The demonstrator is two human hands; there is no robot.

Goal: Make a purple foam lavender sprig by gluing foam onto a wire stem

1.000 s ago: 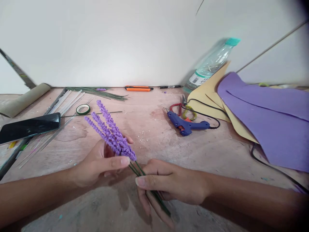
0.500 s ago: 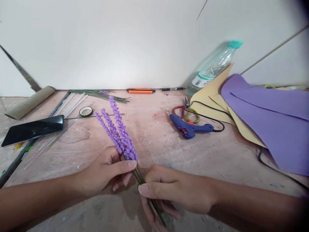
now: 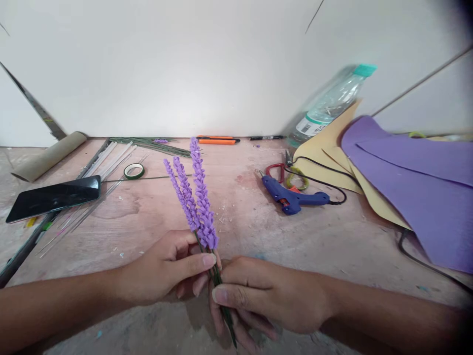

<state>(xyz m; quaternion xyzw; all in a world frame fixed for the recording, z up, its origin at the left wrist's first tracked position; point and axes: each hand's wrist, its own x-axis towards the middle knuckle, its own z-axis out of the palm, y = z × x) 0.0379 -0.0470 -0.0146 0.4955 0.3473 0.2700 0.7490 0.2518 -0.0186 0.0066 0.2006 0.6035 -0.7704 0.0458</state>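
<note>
Three purple lavender stems (image 3: 201,192), artificial flowers with green stalks, stand nearly upright in my hands over the table. My left hand (image 3: 181,266) pinches the stalks just below the blossoms, thumb in front. Lower down, my right hand (image 3: 254,296) grips the same stalks between thumb and fingers. The stalk ends poke out below my right thumb. The blossoms lie close together, the right one tallest. Some of my fingers are hidden behind the stalks.
A blue glue gun (image 3: 295,195) and scissors (image 3: 286,172) lie to the right, near purple foam sheets (image 3: 414,182) and a leaning bottle (image 3: 328,108). On the left are a phone (image 3: 55,198), a green tape roll (image 3: 134,171), a cardboard tube (image 3: 50,157) and an orange cutter (image 3: 218,140).
The lavender bunch has swung from leaning left to more upright, its tips moving right. The stalk ends have shifted left. Both hands keep their hold.
</note>
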